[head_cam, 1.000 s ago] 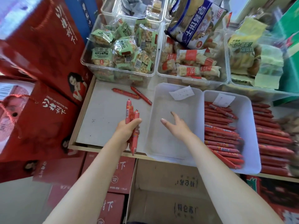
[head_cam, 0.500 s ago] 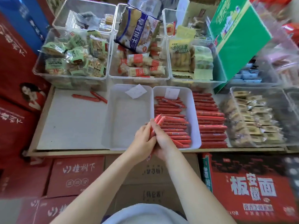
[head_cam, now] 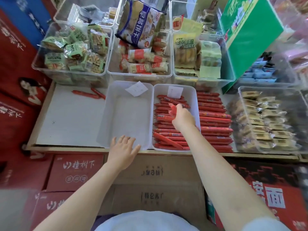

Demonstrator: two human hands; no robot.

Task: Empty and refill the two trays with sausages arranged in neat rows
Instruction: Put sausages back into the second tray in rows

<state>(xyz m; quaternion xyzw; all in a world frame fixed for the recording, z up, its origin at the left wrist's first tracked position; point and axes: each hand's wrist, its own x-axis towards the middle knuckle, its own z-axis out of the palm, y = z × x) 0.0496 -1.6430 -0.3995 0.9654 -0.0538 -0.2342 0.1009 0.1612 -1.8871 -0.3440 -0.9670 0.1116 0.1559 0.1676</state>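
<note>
Sausages [head_cam: 173, 109] now in right hand [head_cam: 183, 117], passed over from left a second ago, fingers wrapped round bundle above right tray [head_cam: 195, 100] | left hand [head_cam: 123, 150] freed, fingers spread on rim of bare left tray [head_cam: 106, 117] | two strays [head_cam: 88, 94] on worktop [head_cam: 70, 119] | refill under way

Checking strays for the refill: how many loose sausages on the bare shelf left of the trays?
2. One loose sausage lies near the clear bins at the back; a second loose sausage lies angled just to its right, beside the empty tray. None look hidden.

Left hand [head_cam: 123, 150] flat, fingers spread; right hand [head_cam: 183, 117] in closed grip.
</note>
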